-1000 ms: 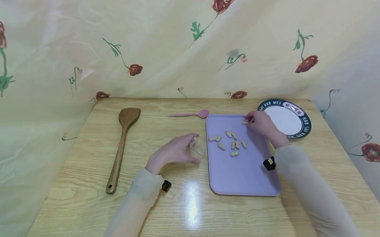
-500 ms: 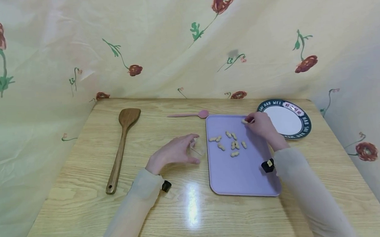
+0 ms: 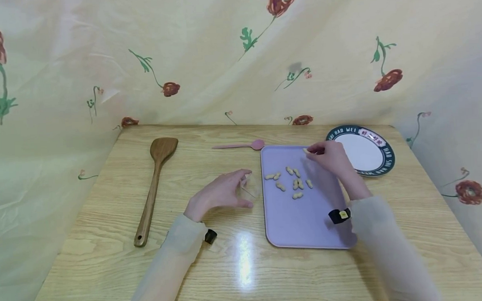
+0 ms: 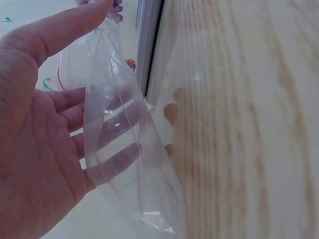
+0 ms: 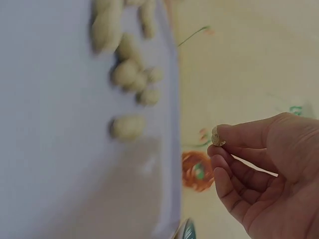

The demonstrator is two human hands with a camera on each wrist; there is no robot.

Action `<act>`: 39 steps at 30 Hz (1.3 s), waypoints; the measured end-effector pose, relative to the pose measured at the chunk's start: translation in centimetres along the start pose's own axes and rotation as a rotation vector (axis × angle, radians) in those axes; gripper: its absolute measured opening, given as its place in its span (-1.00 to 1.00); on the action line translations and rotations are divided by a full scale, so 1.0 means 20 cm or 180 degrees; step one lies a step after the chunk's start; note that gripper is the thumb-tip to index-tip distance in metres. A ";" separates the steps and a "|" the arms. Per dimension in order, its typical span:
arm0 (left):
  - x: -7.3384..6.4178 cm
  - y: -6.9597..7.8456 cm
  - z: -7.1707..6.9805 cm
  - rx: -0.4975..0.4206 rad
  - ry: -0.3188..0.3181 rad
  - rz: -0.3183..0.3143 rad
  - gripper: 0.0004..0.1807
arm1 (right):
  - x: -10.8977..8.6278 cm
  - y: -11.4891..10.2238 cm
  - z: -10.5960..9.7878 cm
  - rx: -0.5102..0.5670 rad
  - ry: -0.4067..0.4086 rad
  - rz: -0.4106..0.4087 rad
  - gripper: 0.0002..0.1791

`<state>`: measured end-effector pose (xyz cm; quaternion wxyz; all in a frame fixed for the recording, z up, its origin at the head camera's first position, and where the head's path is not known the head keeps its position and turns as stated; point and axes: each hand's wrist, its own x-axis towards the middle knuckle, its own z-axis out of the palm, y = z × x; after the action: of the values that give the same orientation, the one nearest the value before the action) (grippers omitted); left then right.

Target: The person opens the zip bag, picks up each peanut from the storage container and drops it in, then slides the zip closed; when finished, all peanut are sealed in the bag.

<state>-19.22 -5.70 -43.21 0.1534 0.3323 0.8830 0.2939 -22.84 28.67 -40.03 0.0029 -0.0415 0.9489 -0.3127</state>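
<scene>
My left hand (image 3: pixel 220 194) stands on the wooden table just left of the lilac tray (image 3: pixel 309 228), its thumb and fingers curved round a clear plastic bag (image 4: pixel 134 174). Through the film, several of its fingers show in the left wrist view. Over the tray's far right part, my right hand (image 3: pixel 331 158) pinches one peanut (image 5: pixel 217 136) between thumb and fingertips, raised above the surface. Several unshelled peanuts (image 3: pixel 297 195) lie scattered across the tray's upper middle.
Beyond the tray's far left corner lies a pink spoon (image 3: pixel 258 144). A wooden spatula (image 3: pixel 153 185) is on the left of the table (image 3: pixel 102 219). A dark-rimmed plate (image 3: pixel 362 154) sits at the far right, partly behind the right hand. Flowered cloth (image 3: pixel 204 58) hangs behind.
My right hand has lifted its peanut off the tray and shifted slightly left. The left hand and the bag stay where they were.
</scene>
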 end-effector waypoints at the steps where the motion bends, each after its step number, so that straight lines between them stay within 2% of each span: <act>1: 0.00 0.00 0.00 0.0008 -0.0003 -0.0006 0.03 | -0.01 -0.02 0.00 0.0050 0.0001 -0.0008 -0.72; 8: 0.00 0.00 0.00 0.0053 -0.0014 -0.0018 0.05 | -0.06 -0.14 0.05 0.0368 -0.0028 -0.0111 -0.72; 13: 0.00 0.01 0.00 0.0094 -0.0012 -0.0006 0.06 | -0.10 -0.22 0.12 0.0414 -0.0013 -0.0239 -0.76; 25: 0.00 0.01 0.00 0.0193 0.0057 -0.0045 0.05 | -0.18 -0.37 0.28 0.0891 -0.0215 -0.0533 -0.81; 29: 0.00 0.01 0.00 0.0200 0.0060 -0.0062 0.05 | -0.20 -0.40 0.33 0.0939 -0.0250 -0.0599 -0.84; 39: 0.00 0.02 0.00 0.0172 0.0039 -0.0120 0.02 | -0.22 -0.45 0.38 0.0802 -0.0356 -0.0754 -0.87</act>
<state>-19.01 -5.53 -43.04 0.1445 0.3179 0.8976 0.2691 -17.44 17.27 -40.85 0.0239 -0.1696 0.8891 -0.4244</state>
